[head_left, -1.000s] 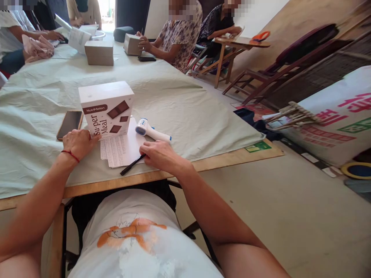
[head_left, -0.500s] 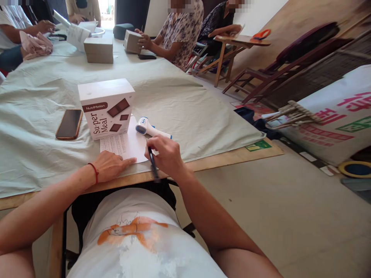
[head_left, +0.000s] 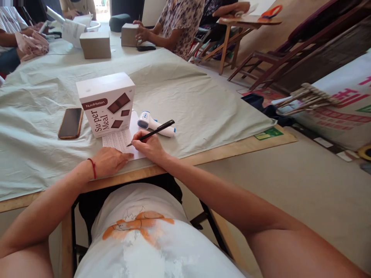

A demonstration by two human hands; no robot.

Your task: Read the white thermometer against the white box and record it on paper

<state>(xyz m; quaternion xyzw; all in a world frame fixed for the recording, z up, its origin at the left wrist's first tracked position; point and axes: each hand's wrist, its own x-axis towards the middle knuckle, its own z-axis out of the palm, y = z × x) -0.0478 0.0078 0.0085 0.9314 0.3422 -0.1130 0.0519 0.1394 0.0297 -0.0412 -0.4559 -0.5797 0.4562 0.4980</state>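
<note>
My right hand (head_left: 150,146) grips a black pen (head_left: 153,131), its tip down at the sheet of paper (head_left: 117,141), which carries rows of small writing on its left part. Flat on the paper's lower edge lies my left hand (head_left: 108,161), fingers stretched out, a red string around the wrist. A white box printed "NutriMotion Su-per Meal" (head_left: 101,116) stands upright on the sheet's far part and hides some of it. Just beyond my right hand rests a white and blue infrared thermometer (head_left: 156,124). Left of the box is a smartphone (head_left: 70,122), screen up.
A pale green cloth (head_left: 185,96) covers the table, with its wooden edge (head_left: 232,148) showing in front. A grey-brown carton (head_left: 95,45) stands farther back. Across the table, a person's hands hold another carton (head_left: 129,35). A folding chair (head_left: 266,61) stands at the right.
My right hand has moved left and turned the pen, bringing its tip from past the table edge onto the written sheet. My left hand stays on the paper. The view has shifted slightly.
</note>
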